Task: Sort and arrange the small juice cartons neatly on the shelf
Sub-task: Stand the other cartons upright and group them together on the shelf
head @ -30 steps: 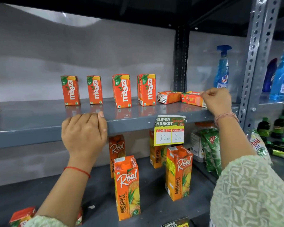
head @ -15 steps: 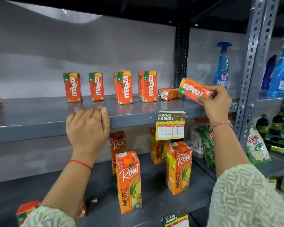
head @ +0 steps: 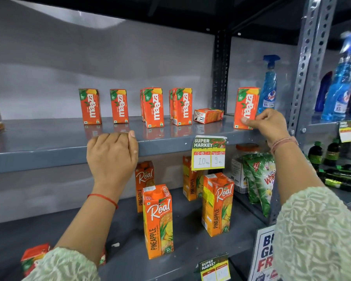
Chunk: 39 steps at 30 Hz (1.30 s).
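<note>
Several small orange Maaza cartons stand upright in a row on the grey upper shelf point(head: 49, 142); two of them are a carton at the left point(head: 90, 106) and one further right point(head: 182, 106). One more small carton point(head: 208, 115) lies on its side behind the row. My right hand point(head: 266, 123) pinches the lower part of an upright Maaza carton point(head: 246, 107) at the shelf's right end. My left hand point(head: 112, 154) rests on the shelf's front edge with fingers curled over it, holding no carton.
Tall Real pineapple cartons point(head: 158, 220) stand on the lower shelf. A price tag point(head: 209, 152) hangs from the upper shelf edge. Blue spray bottles point(head: 270, 86) stand at the right beside a perforated steel post point(head: 310, 63). Green detergent packs point(head: 261, 179) lie lower right.
My right hand lifted a lying carton from the shelf's right end, turned it, and now holds it upright there. My left hand stayed on the shelf edge.
</note>
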### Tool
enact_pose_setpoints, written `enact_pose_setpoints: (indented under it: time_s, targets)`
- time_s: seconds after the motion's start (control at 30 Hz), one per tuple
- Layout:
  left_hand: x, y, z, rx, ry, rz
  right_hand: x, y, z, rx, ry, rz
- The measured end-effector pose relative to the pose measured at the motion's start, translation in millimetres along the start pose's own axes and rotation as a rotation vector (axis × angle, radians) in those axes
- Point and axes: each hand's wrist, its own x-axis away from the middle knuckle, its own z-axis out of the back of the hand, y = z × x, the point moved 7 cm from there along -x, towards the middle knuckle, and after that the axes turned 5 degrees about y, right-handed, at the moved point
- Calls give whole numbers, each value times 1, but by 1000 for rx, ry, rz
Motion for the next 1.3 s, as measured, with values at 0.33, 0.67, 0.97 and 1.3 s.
enact_pose_setpoints:
  time_s: [0.33,0.67,0.97,1.3]
  targets:
    - [-3,-31,17,16,-5,-152,46,-60,-51,-88,-308,-6]
    - [0,-90,33,-10,-11,-164,129,-139,-209,203,-548,268]
    - [2,-91,34,58,-18,-122,125,-138,-242,412,-465,238]
    - [2,-90,35,70,-27,-65,113,-125,-259,550,-490,188]
